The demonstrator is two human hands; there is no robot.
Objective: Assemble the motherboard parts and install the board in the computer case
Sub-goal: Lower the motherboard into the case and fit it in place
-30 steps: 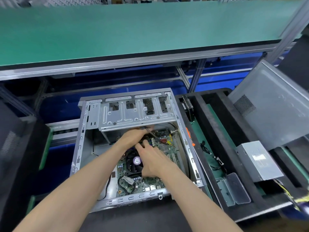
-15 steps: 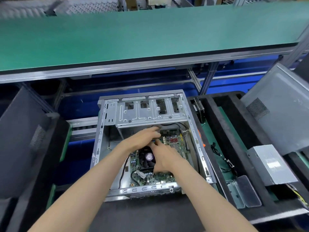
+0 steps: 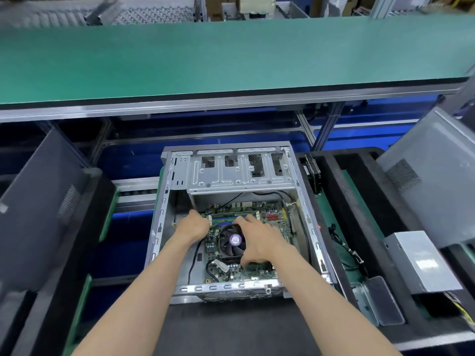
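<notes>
Fingertips hidden behind left hand [image 3: 193, 225], motherboard [image 3: 259, 271]

Both hands inside the open computer case [image 3: 164, 222], on the motherboard [image 3: 257, 273].

Left hand [image 3: 193, 225] at the left end of the memory slots [image 3: 231, 218], fingers curled there; whether pinching anything, unclear. Right hand [image 3: 259, 242] spread over the cooler fan [image 3: 231, 242], fingertips at the slots, thumb down on the board. Grey power supply [image 3: 421, 265] in the black foam tray [image 3: 359, 201] right of the case.
</notes>
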